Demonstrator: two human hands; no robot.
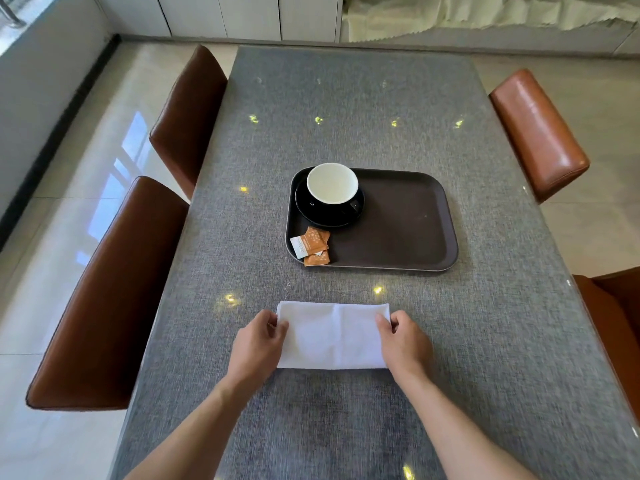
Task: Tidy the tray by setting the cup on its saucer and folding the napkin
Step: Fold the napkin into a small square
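A white napkin lies folded into a wide rectangle on the grey table, in front of the tray. My left hand pinches its left edge and my right hand pinches its right edge. Beyond it sits a dark brown tray. In the tray's far left corner a black cup with a white inside stands upright on its black saucer.
Orange and white sachets lie at the tray's near left corner. Brown leather chairs stand along both sides of the table: chair backs at left and one at right. The grey tablecloth stretches far beyond the tray.
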